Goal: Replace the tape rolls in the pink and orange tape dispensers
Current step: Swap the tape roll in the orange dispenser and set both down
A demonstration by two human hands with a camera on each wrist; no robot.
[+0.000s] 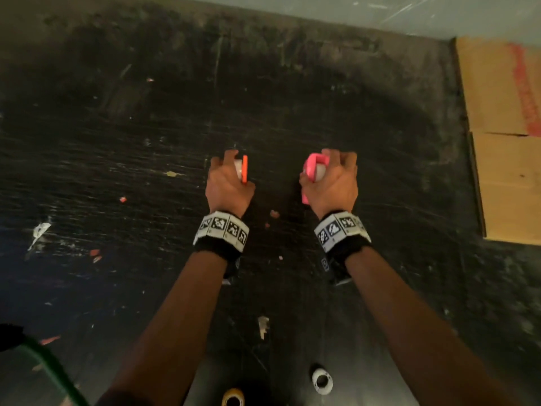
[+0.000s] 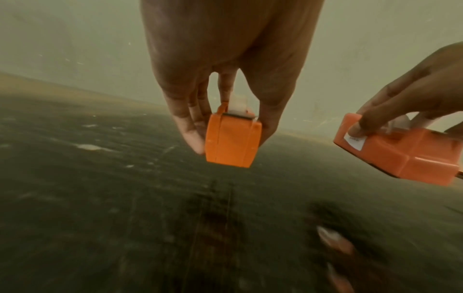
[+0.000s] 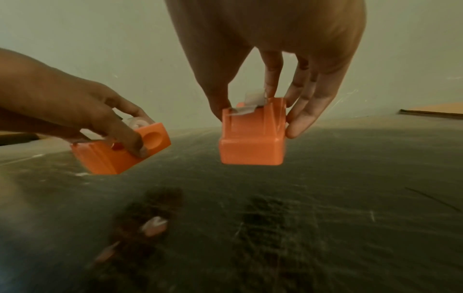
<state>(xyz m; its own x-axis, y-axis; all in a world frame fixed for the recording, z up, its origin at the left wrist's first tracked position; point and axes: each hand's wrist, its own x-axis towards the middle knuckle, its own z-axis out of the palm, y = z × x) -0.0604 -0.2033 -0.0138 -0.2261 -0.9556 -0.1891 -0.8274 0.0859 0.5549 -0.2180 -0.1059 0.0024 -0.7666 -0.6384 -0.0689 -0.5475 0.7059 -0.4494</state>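
My left hand (image 1: 227, 183) grips the orange dispenser (image 1: 244, 172) and my right hand (image 1: 333, 183) the pink dispenser (image 1: 311, 168), both held above the scratched black table (image 1: 117, 156), each loaded with clear tape, a loose end at the cutter.

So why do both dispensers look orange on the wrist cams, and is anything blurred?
Head view: true colours, orange dispenser in the left hand, pink dispenser in the right hand. Both wrist views carry a greenish-yellow cast, so pink reads orange there; the tabletop near the lens is smeared.
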